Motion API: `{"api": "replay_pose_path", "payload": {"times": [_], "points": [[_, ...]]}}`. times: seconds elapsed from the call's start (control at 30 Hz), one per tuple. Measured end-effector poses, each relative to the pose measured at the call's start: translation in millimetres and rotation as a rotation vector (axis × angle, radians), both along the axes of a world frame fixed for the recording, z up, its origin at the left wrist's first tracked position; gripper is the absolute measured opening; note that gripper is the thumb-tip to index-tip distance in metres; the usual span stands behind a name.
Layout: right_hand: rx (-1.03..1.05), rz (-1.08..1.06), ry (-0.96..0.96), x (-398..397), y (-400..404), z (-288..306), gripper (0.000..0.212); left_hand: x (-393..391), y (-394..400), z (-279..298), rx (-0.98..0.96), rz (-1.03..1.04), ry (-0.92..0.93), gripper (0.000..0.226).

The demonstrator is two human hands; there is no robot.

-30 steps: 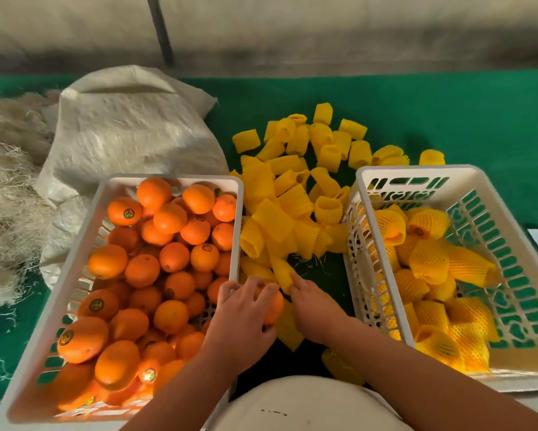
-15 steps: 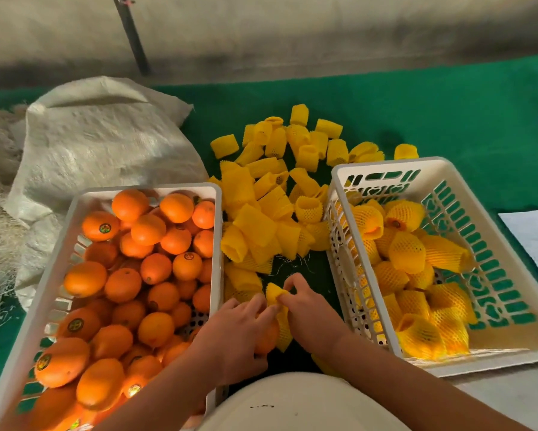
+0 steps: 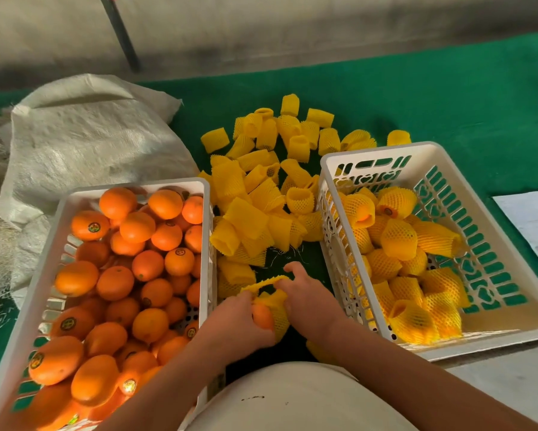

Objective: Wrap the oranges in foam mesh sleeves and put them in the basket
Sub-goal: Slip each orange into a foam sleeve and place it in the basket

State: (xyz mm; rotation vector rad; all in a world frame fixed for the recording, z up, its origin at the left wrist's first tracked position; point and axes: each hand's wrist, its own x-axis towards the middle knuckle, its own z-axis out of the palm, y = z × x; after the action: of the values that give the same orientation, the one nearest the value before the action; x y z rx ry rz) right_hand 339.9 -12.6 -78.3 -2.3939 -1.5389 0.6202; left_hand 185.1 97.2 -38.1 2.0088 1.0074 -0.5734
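Seemingly mid-wrap, seen from the head camera, a person's left hand grips an orange between two white baskets while the right hand pinches the stretched mouth of a yellow foam mesh sleeve, fingers curled on its rim. Soft and springy, the sleeve is probably best held at its open edge; the firm, smooth fruit suits a cupped palm. Wrapped oranges fill the right basket.

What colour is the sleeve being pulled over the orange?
Yellow: the sleeve, a foam mesh, shows best in the head view, the only one.
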Motion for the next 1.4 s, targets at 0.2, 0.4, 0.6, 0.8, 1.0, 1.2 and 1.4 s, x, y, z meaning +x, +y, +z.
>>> {"api": "replay_pose_path", "payload": {"times": [0.2, 0.4, 0.6, 0.8, 1.0, 1.2, 1.4], "points": [[0.018, -0.019, 0.073, 0, -8, 2, 0.059, 0, 17, 20, -0.831, 0.847, -0.288, 0.075], [0.077, -0.055, 0.258, -11, -7, 5, 0.061, 16, -2, 16, -0.582, 0.968, -0.37, 0.069], [0.191, -0.062, 0.28, -13, -3, 25, 0.05, 12, -17, 2, 0.054, 0.54, -0.324, 0.066], [0.177, 0.026, 0.249, -21, -3, 36, 0.05, 14, -14, 4, -0.102, 0.634, -0.46, 0.033], [0.201, -0.025, 0.276, -19, -5, 42, 0.053, 6, -10, 2, -0.27, 0.644, -0.545, 0.054], [0.215, 0.045, 0.214, -31, -5, 53, 0.054, 3, -10, 2, 0.312, 0.52, -0.581, 0.043], [0.355, 0.062, 0.241, -37, 0, 71, 0.053, 3, -10, 10, 0.419, 0.619, -0.672, 0.07]]}}
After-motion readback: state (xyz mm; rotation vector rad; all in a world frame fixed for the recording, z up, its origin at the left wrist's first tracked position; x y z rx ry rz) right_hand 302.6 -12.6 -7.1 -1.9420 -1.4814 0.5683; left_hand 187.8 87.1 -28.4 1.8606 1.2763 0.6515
